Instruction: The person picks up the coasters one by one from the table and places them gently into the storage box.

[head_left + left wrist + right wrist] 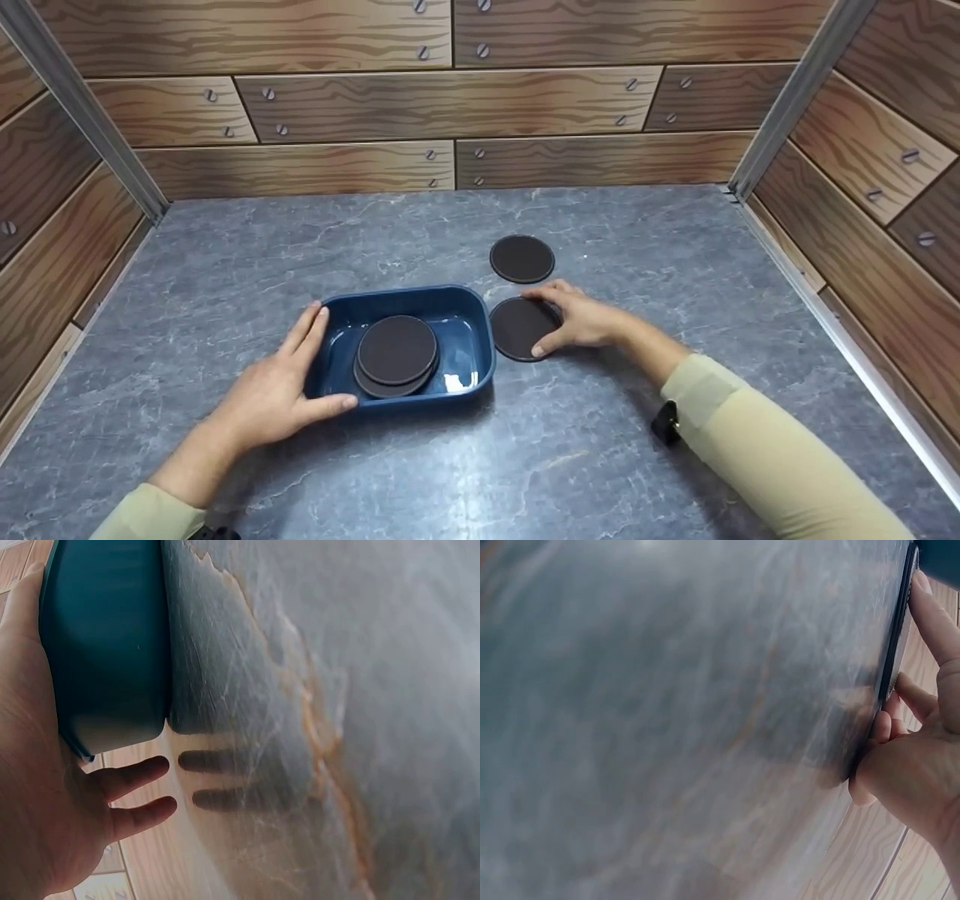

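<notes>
A blue rectangular container (pixel 461 296) stands on the tabletop, with two dark round coasters (pixel 397 349) stacked inside, slightly offset. My left hand (pixel 274 390) rests against its left end, thumb at the near rim and straight fingers at the far left corner. In the left wrist view, two spread fingers (pixel 142 817) extend below the container's wall. Just right of the container, my right hand (pixel 581 319) holds a dark coaster (pixel 521 328) between thumb and fingers at its edges. The right wrist view shows this coaster (pixel 900 622) edge-on, close to the tabletop.
Another dark coaster (pixel 522 259) lies behind the one in my right hand. The grey marbled tabletop (pixel 300 240) is bounded by wood-patterned panels (pixel 450 105) at the back and both sides, with metal strips (pixel 780 97) at the corners.
</notes>
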`<state>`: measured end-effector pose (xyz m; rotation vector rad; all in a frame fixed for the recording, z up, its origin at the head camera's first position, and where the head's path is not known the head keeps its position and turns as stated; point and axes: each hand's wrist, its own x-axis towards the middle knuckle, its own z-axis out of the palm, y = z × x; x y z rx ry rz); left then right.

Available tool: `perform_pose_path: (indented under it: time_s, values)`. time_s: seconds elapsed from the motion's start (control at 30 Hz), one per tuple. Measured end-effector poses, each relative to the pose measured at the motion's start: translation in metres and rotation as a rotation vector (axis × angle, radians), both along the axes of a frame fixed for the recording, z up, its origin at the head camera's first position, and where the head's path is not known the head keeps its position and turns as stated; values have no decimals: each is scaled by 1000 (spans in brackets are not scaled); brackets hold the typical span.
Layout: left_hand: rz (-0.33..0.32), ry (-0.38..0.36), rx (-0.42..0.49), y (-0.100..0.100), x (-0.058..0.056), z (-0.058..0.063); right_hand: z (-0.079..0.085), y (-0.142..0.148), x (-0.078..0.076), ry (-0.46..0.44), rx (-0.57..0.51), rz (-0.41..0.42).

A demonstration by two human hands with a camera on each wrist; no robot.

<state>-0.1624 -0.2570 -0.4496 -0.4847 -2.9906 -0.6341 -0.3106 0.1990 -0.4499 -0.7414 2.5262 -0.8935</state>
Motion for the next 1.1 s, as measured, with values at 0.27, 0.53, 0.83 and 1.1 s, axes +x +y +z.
perform_pose_path:
  time_s: [0.27,0.53,0.83,1.1]
  values:
    - [2,9,-4,1,0,0,-1,0,0,13,-43,6]
    - [2,-2,1,1,0,-1,0,0,0,-7,-57,-6]
    - [6,-17,3,2,1,-2,-3,1,0,-17,-118,-14]
    - [11,-16,-1,1,0,0,-3,3,0,-75,-222,-56]
